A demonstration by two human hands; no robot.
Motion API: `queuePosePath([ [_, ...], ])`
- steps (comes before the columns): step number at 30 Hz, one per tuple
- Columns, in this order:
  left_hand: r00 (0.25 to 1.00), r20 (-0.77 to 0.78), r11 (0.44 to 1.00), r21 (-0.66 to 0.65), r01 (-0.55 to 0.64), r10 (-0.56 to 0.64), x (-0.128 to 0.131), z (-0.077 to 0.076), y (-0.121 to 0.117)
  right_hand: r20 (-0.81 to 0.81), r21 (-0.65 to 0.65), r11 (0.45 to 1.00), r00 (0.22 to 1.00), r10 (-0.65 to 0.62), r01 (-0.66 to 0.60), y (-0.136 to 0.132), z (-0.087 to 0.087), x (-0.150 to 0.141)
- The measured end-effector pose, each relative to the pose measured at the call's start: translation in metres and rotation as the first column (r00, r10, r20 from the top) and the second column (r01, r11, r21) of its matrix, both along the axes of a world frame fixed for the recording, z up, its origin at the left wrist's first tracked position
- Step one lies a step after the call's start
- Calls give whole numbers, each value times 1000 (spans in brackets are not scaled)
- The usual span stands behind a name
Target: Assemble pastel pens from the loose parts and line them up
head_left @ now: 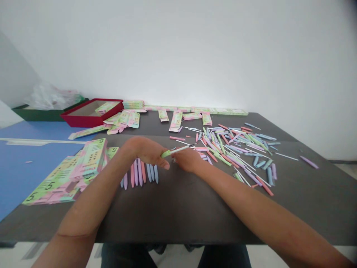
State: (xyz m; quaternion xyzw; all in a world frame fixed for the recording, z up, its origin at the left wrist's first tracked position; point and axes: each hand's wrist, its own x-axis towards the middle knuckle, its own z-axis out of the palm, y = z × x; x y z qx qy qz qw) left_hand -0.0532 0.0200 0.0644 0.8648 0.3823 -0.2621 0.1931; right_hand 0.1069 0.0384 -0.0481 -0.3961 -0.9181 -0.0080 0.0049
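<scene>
The left hand (145,150) and the right hand (188,160) meet just above the worktop (178,212), with fingers curled inward and close together. Between them they pinch a thin white tube with a green end (178,150). The green end sits at the left hand's fingertips, and the white length runs across the right hand's fingers and out past them. The exact finger grip is partly hidden.

Directly below the left hand's fingers lies a row of pastel pen barrels (139,173) in pink, lilac and blue, side by side and pointing toward the person. To the right of and beyond the right hand spreads a loose heap of pastel pen parts and white tubes (228,152), crossing one another in all directions.

Left of the left hand sits a stack of printed green-and-pink cartons (67,175), each marked with a 5. Farther beyond the hands, flattened cartons (122,120) lie along the back of the worktop, near a red box (92,111) holding another carton. Beyond the left arm, a blue surface (36,156) sits beside the worktop, and a plastic bag (50,97) lies in the far corner.
</scene>
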Motion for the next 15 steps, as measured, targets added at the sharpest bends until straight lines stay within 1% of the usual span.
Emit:
queuePosePath([
  [2,1000,-13,1000,-5,-22,22,0,1,0,-6,-4,998,998,58,-58,5,-4,-2],
  [3,999,-17,999,-15,-32,32,0,1,0,-47,-20,997,996,79,-80,7,-7,-2],
  [4,999,-17,999,-30,-38,38,0,1,0,-124,-59,994,989,85,-93,10,-10,-3],
  [5,999,-15,998,-45,-43,42,1,0,0,-220,-116,988,973,75,-102,12,-12,-4],
  [7,999,-9,997,-67,-50,49,1,0,1,-400,-239,963,916,15,-121,17,-16,-7],
  [9,999,3,995,-83,-48,49,1,-1,1,-499,-317,938,865,-43,-137,20,-18,-11],
  [12,999,12,995,-91,-50,51,2,-3,1,-570,-330,934,817,-82,-137,23,-20,-16],
  [15,998,4,995,-86,-59,59,3,-5,1,-665,-315,940,737,-119,-133,28,-23,-22],
])
